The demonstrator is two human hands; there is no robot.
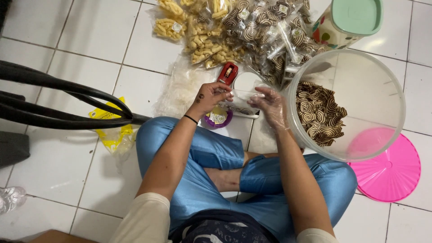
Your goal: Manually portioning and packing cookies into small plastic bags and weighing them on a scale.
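Head camera looks down on a person seated cross-legged in shiny blue trousers on a white tiled floor point(67, 171). Both hands meet just past the knees over a small clear plastic bag point(243, 96): the left hand point(210, 96), bare with a dark band at the wrist, pinches the bag's left edge between closed fingers, while the right hand point(271, 105), sheathed in a thin clear glove, holds its right side with fingers curled. A red stapler point(227, 73) lies just beyond the left hand, and a small purple cup point(218, 119) sits under it. A large clear bucket point(387, 90), tilted toward the person and part-filled with brown swirl-patterned chips point(320, 112), presses close against the right forearm; its pink lid point(390, 168) lies flat at the right knee. Sealed snack packets point(252, 31) crowd the floor ahead. Black chair legs point(58, 101) cross the left side, with bare tiles beyond them.
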